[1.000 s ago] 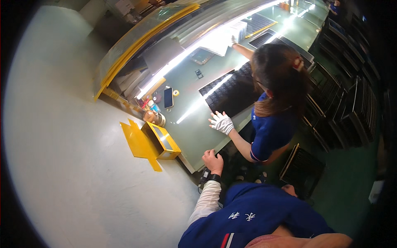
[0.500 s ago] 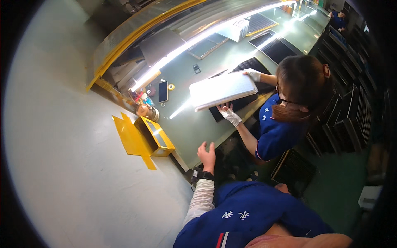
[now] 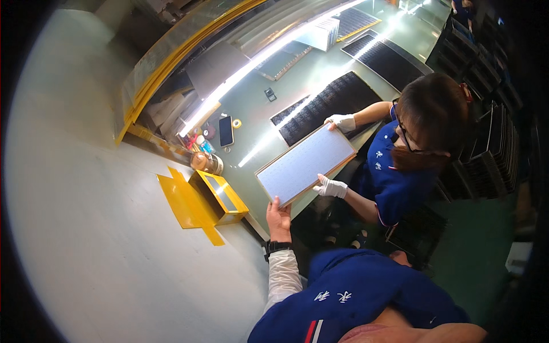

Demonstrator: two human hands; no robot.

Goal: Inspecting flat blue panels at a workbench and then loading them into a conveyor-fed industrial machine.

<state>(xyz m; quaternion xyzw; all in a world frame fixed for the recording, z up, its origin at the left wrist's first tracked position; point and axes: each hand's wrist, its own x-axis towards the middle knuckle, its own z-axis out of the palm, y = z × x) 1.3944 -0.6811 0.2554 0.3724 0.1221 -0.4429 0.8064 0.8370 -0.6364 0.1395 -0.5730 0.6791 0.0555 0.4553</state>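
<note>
My left hand [image 3: 279,220] grips the near left corner of a flat white rectangular panel [image 3: 306,160], thumb on its top face and the other fingers mostly hidden below. The panel is thin-edged with a brownish rim, and seems to be a stack of layers. A co-worker holds its far and near right edges with two white-gloved hands [image 3: 333,187]. Its left part hangs over the green-grey table [image 3: 246,171]. Only a small patch of skin [image 3: 401,258], perhaps my right hand or arm, shows beside my blue shirt; its fingers cannot be made out.
Dark flat panels [image 3: 334,106] lie on the table behind the co-worker's hands. A phone [image 3: 226,131], tape roll [image 3: 237,123] and jar [image 3: 207,163] stand at the left. A yellow box [image 3: 220,197] juts from the table's left edge. Racks of dark frames [image 3: 486,154] stand at the right.
The co-worker has brought the white panel down and toward me, tilting it. My left hand, open and apart before, has closed on its corner.
</note>
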